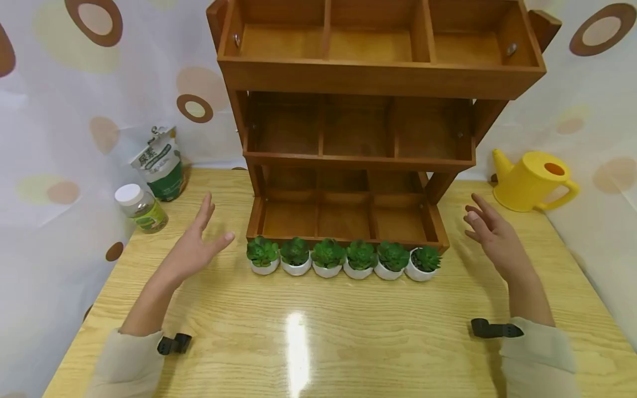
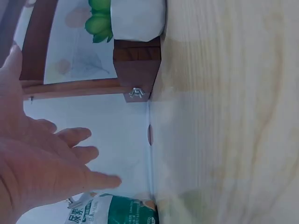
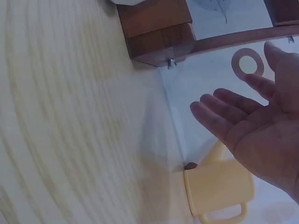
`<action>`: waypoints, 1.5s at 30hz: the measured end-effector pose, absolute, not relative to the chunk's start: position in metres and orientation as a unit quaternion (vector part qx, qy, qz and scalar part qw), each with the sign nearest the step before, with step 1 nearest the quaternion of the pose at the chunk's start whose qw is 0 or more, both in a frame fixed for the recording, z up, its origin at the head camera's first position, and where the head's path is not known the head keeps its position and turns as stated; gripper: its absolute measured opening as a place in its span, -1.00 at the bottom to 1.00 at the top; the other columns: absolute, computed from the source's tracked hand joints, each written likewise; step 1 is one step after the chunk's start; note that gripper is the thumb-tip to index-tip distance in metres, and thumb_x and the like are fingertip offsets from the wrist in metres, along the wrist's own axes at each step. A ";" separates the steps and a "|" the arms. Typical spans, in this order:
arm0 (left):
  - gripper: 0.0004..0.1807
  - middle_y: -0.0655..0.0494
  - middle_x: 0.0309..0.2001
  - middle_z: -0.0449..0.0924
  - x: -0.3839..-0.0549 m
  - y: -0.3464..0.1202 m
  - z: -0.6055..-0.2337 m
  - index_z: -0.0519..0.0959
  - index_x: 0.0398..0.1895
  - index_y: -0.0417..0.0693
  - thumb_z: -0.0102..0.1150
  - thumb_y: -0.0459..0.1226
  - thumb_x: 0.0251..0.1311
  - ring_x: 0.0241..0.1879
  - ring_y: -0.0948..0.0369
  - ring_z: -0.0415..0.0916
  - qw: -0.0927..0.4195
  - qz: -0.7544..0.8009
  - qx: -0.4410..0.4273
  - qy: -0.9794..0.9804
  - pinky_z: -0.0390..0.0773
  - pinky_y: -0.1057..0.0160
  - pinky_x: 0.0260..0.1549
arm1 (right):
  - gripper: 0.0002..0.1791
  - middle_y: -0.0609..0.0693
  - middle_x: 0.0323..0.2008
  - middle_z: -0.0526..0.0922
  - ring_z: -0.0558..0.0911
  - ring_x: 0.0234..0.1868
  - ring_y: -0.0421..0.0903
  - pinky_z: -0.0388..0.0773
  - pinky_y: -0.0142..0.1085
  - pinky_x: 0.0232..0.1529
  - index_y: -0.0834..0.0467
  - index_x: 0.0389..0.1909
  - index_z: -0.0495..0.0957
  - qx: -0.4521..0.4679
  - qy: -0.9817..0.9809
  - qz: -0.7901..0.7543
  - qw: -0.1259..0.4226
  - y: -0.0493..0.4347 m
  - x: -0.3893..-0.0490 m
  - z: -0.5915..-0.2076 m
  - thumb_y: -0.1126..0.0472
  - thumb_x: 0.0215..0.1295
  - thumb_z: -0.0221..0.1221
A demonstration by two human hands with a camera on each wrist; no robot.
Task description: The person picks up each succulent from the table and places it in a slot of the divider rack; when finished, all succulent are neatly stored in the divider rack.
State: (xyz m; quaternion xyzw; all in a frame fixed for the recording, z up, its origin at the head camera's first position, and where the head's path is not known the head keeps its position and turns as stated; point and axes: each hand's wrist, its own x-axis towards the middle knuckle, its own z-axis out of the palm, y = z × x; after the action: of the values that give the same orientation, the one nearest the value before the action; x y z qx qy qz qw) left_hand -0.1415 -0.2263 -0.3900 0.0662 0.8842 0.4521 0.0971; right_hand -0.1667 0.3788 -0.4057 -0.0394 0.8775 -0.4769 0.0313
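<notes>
In the head view my left hand (image 1: 191,251) hovers above the table, left of the shelf, its fingers extended and thumb spread. My right hand (image 1: 497,240) hangs on the other side, fingers loosely spread, holding nothing. Between them stands a brown wooden three-tier shelf (image 1: 380,80) with divided compartments. A row of several small succulents in white pots (image 1: 327,260) lines its front edge. Nearest my left hand are a jar with a white lid (image 1: 142,208) and a green-and-white pouch (image 1: 160,166). Beyond my right hand sits a yellow watering can (image 1: 530,182).
A pale wooden table (image 1: 239,337) carries everything. Behind and at both sides hangs a white sheet with brown circles (image 1: 55,127). In the left wrist view a wing nut (image 2: 137,92) shows on the shelf's side; the right wrist view shows another wing nut (image 3: 171,63).
</notes>
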 end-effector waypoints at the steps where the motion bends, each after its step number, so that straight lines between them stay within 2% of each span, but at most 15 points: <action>1: 0.09 -0.08 0.67 -0.38 -0.140 -0.226 -0.391 -0.56 0.61 0.33 0.10 0.12 0.43 0.62 -0.23 -0.41 0.105 0.459 0.065 0.880 -0.18 -0.46 0.44 | -0.31 0.38 0.55 0.07 0.44 0.39 -0.18 0.50 -0.67 0.03 -0.21 0.65 -0.17 -0.032 0.873 -0.485 0.032 0.377 -0.167 -0.407 -0.15 0.62 -0.19; 4: 0.06 -0.13 0.66 -0.31 -0.136 -0.224 -0.394 -0.48 0.64 0.22 0.07 0.15 0.44 0.61 -0.27 -0.24 0.133 0.455 0.066 0.878 0.02 -0.39 0.44 | -0.29 0.40 0.53 0.13 0.49 0.19 -0.49 0.57 -0.60 0.00 -0.14 0.65 -0.10 -0.021 0.866 -0.498 0.038 0.374 -0.170 -0.411 -0.12 0.61 -0.12; 7: 0.04 -0.19 0.65 -0.20 -0.131 -0.221 -0.397 -0.33 0.67 0.03 0.04 0.19 0.43 0.57 -0.28 -0.06 0.164 0.429 0.076 0.885 0.21 -0.33 0.39 | -0.28 0.36 0.54 0.14 0.50 0.14 -0.52 0.61 -0.54 -0.01 -0.17 0.65 -0.09 -0.012 0.864 -0.500 0.054 0.370 -0.173 -0.414 -0.13 0.59 -0.08; 10: 0.00 -0.20 0.62 -0.06 -0.128 -0.219 -0.402 -0.16 0.66 -0.08 0.05 0.20 0.42 0.55 -0.22 0.06 0.181 0.418 0.091 0.885 0.28 -0.27 0.38 | -0.27 0.32 0.55 0.15 0.52 0.28 -0.26 0.62 -0.51 0.00 -0.17 0.65 -0.10 -0.007 0.870 -0.489 0.067 0.366 -0.175 -0.417 -0.16 0.58 -0.09; 14: -0.09 -0.19 0.58 0.11 -0.125 -0.217 -0.407 0.00 0.63 -0.14 0.10 0.11 0.44 0.51 -0.17 0.21 0.178 0.446 0.105 0.871 0.37 -0.18 0.35 | -0.26 0.35 0.54 0.15 0.38 0.44 0.22 0.60 -0.52 0.02 -0.07 0.66 -0.11 -0.010 0.872 -0.483 0.070 0.360 -0.177 -0.422 -0.13 0.60 -0.10; 18: -0.15 -0.18 0.55 0.18 -0.124 -0.217 -0.409 0.09 0.61 -0.13 0.16 0.05 0.42 0.45 -0.15 0.32 0.179 0.486 0.104 0.849 0.47 -0.11 0.29 | -0.26 0.30 0.56 0.12 0.32 0.46 0.29 0.58 -0.58 0.00 -0.03 0.66 -0.12 -0.003 0.874 -0.479 0.078 0.355 -0.180 -0.424 -0.11 0.61 -0.10; 21: -0.20 -0.18 0.53 0.24 -0.123 -0.215 -0.409 0.18 0.57 -0.14 0.19 0.02 0.41 0.43 -0.14 0.35 0.183 0.505 0.098 0.838 0.49 -0.09 0.28 | -0.23 0.24 0.58 0.11 0.32 0.48 0.26 0.60 -0.50 0.05 -0.06 0.66 -0.13 0.007 0.883 -0.461 0.087 0.353 -0.181 -0.423 -0.18 0.59 -0.11; 25: -0.22 -0.20 0.51 0.27 -0.121 -0.212 -0.410 0.24 0.53 -0.16 0.22 0.00 0.39 0.43 -0.15 0.35 0.193 0.516 0.092 0.830 0.49 -0.08 0.29 | -0.20 0.21 0.59 0.10 0.28 0.51 0.27 0.51 -0.06 0.30 -0.10 0.66 -0.15 0.017 0.886 -0.453 0.100 0.348 -0.183 -0.420 -0.25 0.56 -0.11; 27: -0.22 -0.21 0.51 0.26 -0.120 -0.211 -0.411 0.23 0.54 -0.16 0.22 -0.01 0.39 0.43 -0.15 0.35 0.200 0.516 0.093 0.827 0.49 -0.08 0.29 | -0.20 0.21 0.60 0.08 0.25 0.52 0.29 0.40 0.15 0.35 -0.10 0.66 -0.16 0.017 0.883 -0.457 0.105 0.345 -0.184 -0.420 -0.24 0.57 -0.12; 29: -0.22 -0.22 0.51 0.25 -0.119 -0.211 -0.411 0.21 0.55 -0.16 0.22 -0.02 0.40 0.43 -0.15 0.35 0.207 0.517 0.095 0.825 0.49 -0.08 0.29 | -0.22 0.23 0.59 0.07 0.24 0.51 0.34 0.33 0.26 0.35 -0.07 0.66 -0.15 0.012 0.881 -0.460 0.107 0.343 -0.184 -0.421 -0.21 0.58 -0.12; 38: -0.20 -0.26 0.49 0.27 -0.123 -0.209 -0.413 0.18 0.56 -0.18 0.23 -0.05 0.40 0.43 -0.18 0.33 0.215 0.513 0.111 0.823 0.50 -0.07 0.27 | -0.28 0.29 0.58 0.09 0.24 0.50 0.39 0.33 0.30 0.33 -0.15 0.65 -0.13 0.020 0.883 -0.453 0.120 0.345 -0.184 -0.424 -0.18 0.60 -0.14; 45: -0.15 -0.27 0.48 0.29 -0.129 -0.206 -0.414 0.16 0.57 -0.19 0.28 -0.04 0.35 0.42 -0.19 0.35 0.225 0.501 0.107 0.829 0.51 -0.08 0.26 | -0.29 0.30 0.56 0.14 0.28 0.49 0.36 0.39 0.26 0.31 -0.11 0.64 -0.05 0.018 0.886 -0.448 0.120 0.342 -0.182 -0.423 -0.20 0.60 -0.16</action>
State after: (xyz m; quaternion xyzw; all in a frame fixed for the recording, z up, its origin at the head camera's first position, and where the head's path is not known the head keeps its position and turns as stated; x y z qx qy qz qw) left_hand -0.1286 -0.2064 -0.4143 0.1067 0.8286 0.5013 0.2254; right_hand -0.1817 0.3423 -0.4230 0.0183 0.8858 -0.4478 0.1203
